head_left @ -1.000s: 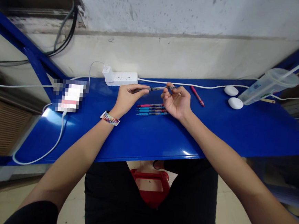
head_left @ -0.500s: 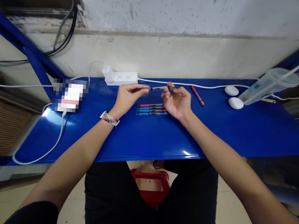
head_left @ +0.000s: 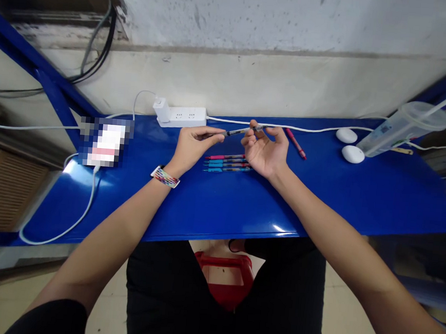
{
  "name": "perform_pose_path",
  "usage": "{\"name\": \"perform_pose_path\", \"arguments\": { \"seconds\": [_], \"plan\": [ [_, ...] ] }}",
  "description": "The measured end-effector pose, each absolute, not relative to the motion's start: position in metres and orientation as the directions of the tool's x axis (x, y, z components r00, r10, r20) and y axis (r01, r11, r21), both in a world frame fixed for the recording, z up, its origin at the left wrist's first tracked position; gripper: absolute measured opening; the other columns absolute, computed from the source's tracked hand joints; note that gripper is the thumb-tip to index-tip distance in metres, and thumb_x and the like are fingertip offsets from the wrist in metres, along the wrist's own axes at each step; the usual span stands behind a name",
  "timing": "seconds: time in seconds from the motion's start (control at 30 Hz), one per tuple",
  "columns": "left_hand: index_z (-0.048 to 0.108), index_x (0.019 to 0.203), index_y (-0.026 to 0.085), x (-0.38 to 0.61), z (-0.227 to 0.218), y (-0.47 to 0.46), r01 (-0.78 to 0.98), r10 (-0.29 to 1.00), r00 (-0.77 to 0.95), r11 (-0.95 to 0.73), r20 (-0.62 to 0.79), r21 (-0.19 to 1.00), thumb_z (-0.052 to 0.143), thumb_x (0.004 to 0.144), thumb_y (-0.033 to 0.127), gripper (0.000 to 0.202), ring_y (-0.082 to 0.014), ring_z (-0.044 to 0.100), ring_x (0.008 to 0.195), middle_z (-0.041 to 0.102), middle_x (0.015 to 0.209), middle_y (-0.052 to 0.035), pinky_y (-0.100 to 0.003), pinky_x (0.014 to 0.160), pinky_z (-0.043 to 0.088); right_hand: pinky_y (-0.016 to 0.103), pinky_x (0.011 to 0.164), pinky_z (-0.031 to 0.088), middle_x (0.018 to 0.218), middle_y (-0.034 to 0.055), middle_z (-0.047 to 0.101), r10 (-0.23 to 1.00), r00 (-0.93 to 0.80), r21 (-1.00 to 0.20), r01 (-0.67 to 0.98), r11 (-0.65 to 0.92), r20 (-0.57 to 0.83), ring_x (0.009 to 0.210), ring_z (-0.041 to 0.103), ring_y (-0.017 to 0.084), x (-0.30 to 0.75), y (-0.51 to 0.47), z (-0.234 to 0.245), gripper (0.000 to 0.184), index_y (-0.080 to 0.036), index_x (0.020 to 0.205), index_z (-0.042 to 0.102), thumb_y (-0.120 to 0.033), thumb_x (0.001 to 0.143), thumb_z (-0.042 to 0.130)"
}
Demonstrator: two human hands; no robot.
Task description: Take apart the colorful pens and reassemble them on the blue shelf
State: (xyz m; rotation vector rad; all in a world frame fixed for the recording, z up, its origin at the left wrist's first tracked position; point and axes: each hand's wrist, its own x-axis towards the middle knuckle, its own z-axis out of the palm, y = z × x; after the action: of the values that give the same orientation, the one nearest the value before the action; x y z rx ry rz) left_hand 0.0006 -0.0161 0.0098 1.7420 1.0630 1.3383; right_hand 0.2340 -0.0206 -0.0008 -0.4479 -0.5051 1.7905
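A slim pen [head_left: 238, 131] with a clear barrel and dark ends is held above the blue table, tilted slightly up to the right. Thumb and fingers of my left hand [head_left: 194, 145] pinch its left end. My right hand [head_left: 266, 152], palm up, has its curled fingers around the right part of the pen, while the thumb stands a little off it. Below the pen, several pens [head_left: 225, 163] with pink and blue grips lie side by side, their right ends hidden by my right hand. One pink pen [head_left: 296, 144] rests apart, to the right of that hand.
A white power strip [head_left: 184, 116] with a plug sits against the wall. Its cable [head_left: 307, 129] runs along the back of the blue table [head_left: 211, 212]. On the right are two white rounded objects [head_left: 352, 154] and a tilted clear plastic container [head_left: 396, 130]. A blurred-out phone-like object [head_left: 107, 145] is at left.
The pen's right end has risen slightly, and my right thumb has moved a little away from it. My left hand keeps its pinch. The pens on the table have not moved.
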Motion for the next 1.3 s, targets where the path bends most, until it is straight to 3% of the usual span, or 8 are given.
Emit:
{"name": "perform_pose_path", "arguments": {
  "seconds": [0.23,0.47,0.67,0.87,1.0,1.17,1.3],
  "plan": [
    [0.093,0.105,0.028,0.001,0.01,-0.016,0.175,0.902,0.133,-0.429,0.41,0.886,0.091,0.088,0.036,0.019,-0.0254,0.087,0.096,0.091,0.101,-0.0078,-0.043,0.095,0.071,0.026,0.078,0.068,0.095,0.0063,0.082,0.967,-0.255,-0.568,-0.797,-0.206,0.007,0.086,0.074,0.017,0.234,-0.02,-0.002,0.032,-0.02,0.107,0.08,-0.035,0.078,0.077],
    [0.093,0.105,0.028,0.0,0.008,-0.015,0.159,0.901,0.134,-0.43,0.412,0.889,0.091,0.088,0.036,0.019,-0.0252,0.087,0.096,0.091,0.101,-0.0076,-0.043,0.095,0.071,0.028,0.073,0.068,0.098,0.0068,0.083,0.967,-0.245,-0.631,-0.741,-0.231,-0.067,0.087,0.076,0.018,0.236,-0.017,-0.004,0.029,-0.021,0.11,0.078,-0.032,0.085,0.069],
    [0.093,0.105,0.026,0.0,0.009,-0.014,0.17,0.909,0.131,-0.415,0.397,0.894,0.092,0.088,0.038,0.021,-0.0257,0.087,0.096,0.091,0.1,-0.008,-0.042,0.094,0.072,0.028,0.077,0.069,0.1,0.0046,0.084,0.945,-0.32,-0.645,-0.737,-0.204,0.066,0.089,0.077,0.018,0.239,-0.017,-0.005,0.039,-0.021,0.119,0.078,-0.036,0.083,0.072],
    [0.093,0.105,0.026,0.001,0.009,-0.016,0.158,0.902,0.142,-0.428,0.409,0.89,0.092,0.088,0.036,0.019,-0.0251,0.087,0.095,0.091,0.099,-0.0075,-0.042,0.095,0.071,0.024,0.071,0.067,0.092,0.0053,0.082,0.967,-0.256,-0.634,-0.749,-0.192,0.01,0.08,0.072,0.016,0.236,-0.019,-0.002,0.029,-0.021,0.103,0.078,-0.037,0.078,0.078],
    [0.094,0.105,0.027,0.0,0.01,-0.016,0.156,0.9,0.14,-0.431,0.412,0.889,0.091,0.089,0.035,0.019,-0.025,0.087,0.097,0.091,0.101,-0.0073,-0.042,0.097,0.071,0.026,0.071,0.066,0.089,0.0055,0.079,0.979,-0.195,-0.716,-0.675,-0.177,-0.058,0.082,0.071,0.018,0.234,-0.022,0.002,0.021,-0.023,0.097,0.075,-0.037,0.082,0.075],
    [0.093,0.106,0.026,-0.001,0.009,-0.015,0.153,0.907,0.144,-0.417,0.397,0.896,0.092,0.088,0.038,0.022,-0.0257,0.087,0.096,0.091,0.099,-0.0075,-0.043,0.095,0.072,0.033,0.085,0.067,0.1,0.0049,0.081,0.982,-0.19,-0.822,-0.561,-0.096,0.015,0.098,0.074,0.021,0.235,-0.026,0.005,0.034,-0.025,0.116,0.076,-0.036,0.086,0.068],
    [0.093,0.105,0.025,-0.001,0.008,-0.013,0.138,0.903,0.14,-0.424,0.406,0.895,0.091,0.088,0.038,0.022,-0.0248,0.086,0.094,0.091,0.098,-0.0079,-0.042,0.094,0.071,0.039,0.085,0.067,0.11,0.0095,0.08,0.982,-0.185,-0.907,-0.417,-0.053,0.028,0.107,0.073,0.026,0.238,-0.028,0.01,0.052,-0.022,0.134,0.074,-0.05,0.092,0.061]
  ]
}}
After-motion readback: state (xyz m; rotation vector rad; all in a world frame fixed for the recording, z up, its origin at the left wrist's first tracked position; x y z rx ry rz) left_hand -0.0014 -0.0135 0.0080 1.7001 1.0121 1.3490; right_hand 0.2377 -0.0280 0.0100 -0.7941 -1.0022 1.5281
